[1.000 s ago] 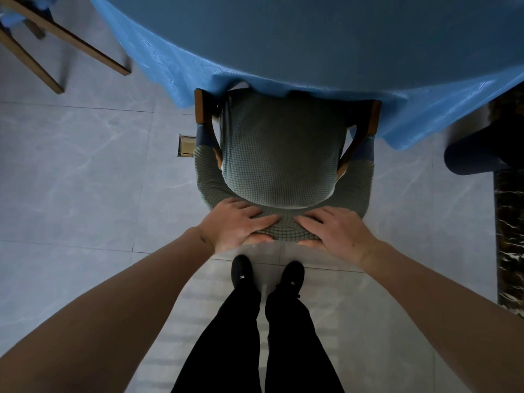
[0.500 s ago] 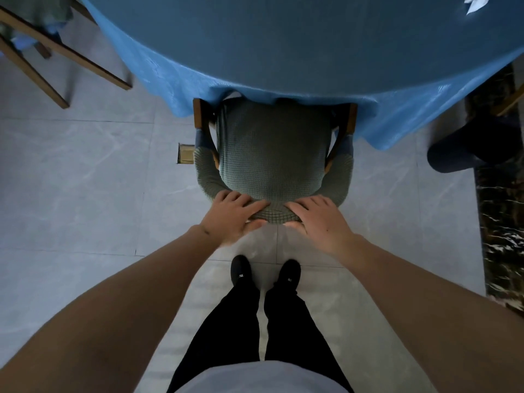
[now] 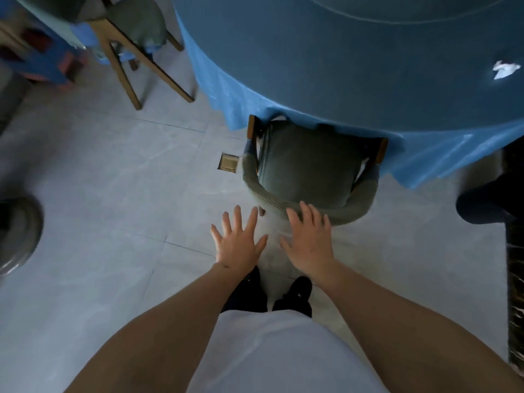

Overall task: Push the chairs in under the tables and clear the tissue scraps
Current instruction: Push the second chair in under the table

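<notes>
A grey-green padded chair with wooden arms stands tucked partly under the round table, whose blue cloth hangs over its front. My left hand hovers over the floor just left of the chair back, fingers spread and holding nothing. My right hand is open too, its fingertips at the chair's curved back rim; whether they touch it is unclear. A white tissue scrap lies on the tabletop at the far right.
Another chair with slanted wooden legs stands at the upper left. A brass floor socket sits left of the near chair. A grey round object is at the left edge, a dark seat at the right. My feet stand below.
Both hands have come off the chair back and spread open. The view has swung left, so the chair and table now sit further right and the tissue scrap shows.
</notes>
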